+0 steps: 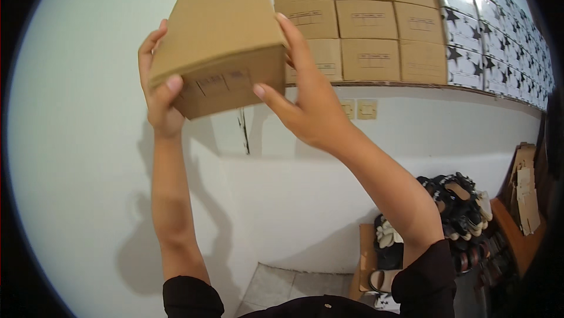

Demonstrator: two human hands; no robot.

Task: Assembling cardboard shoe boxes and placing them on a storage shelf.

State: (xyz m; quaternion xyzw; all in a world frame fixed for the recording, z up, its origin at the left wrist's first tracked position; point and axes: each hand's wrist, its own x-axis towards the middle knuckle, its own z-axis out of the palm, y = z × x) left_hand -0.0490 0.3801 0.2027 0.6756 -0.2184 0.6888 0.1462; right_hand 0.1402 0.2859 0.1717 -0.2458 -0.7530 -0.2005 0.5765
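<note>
A brown cardboard box is held up, tilted, at the upper middle of the head view. My left hand grips its left side, the thumb on the near end face and the fingers along the side. My right hand clasps the right side, with its thumb at the lower edge of the end face and the fingers reaching up the side, partly hidden. Just right of the held box, similar brown boxes are stacked in rows on a wall shelf.
White boxes with black stars fill the shelf's right part. Light switches sit on the wall below. At lower right are piled shoes, a wooden rack and flattened cardboard. A tiled floor shows at the bottom.
</note>
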